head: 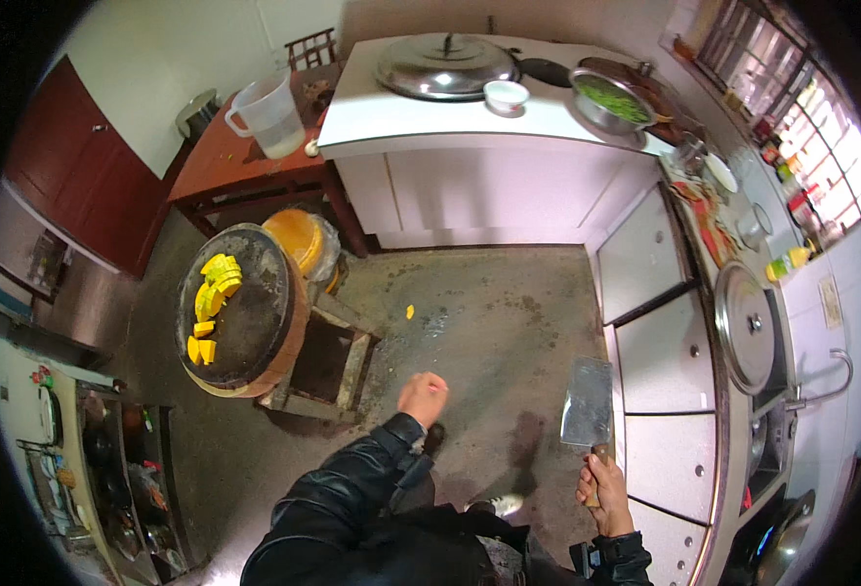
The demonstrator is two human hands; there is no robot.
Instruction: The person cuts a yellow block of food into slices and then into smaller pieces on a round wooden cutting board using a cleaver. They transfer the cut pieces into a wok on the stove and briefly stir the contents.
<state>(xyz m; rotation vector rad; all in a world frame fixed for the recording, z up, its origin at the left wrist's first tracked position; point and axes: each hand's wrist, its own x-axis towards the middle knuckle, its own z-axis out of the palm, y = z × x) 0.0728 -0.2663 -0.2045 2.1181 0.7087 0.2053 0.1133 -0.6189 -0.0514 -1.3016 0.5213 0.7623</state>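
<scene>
My right hand (606,487) grips the wooden handle of a Chinese cleaver (588,401), its broad blade pointing away from me beside the cabinet fronts. Above the concrete floor, my left hand (423,398) is held with curled fingers, and nothing shows in it. To the left of that hand, apart from it, a thick round chopping block (262,329) rests on a wooden stand (357,373). Cut yellow pumpkin pieces (218,282) with greenish rind lie along the block's left side. One small yellow scrap (410,312) is on the floor.
Behind the block are a yellow bucket (295,238) and a red-brown table (284,174) bearing a plastic jug (266,117). Ahead, a white-topped counter (401,121) carries a large lid (449,69) and a bowl of greens (612,102). Cabinets (665,373) and a sink (771,447) line the right.
</scene>
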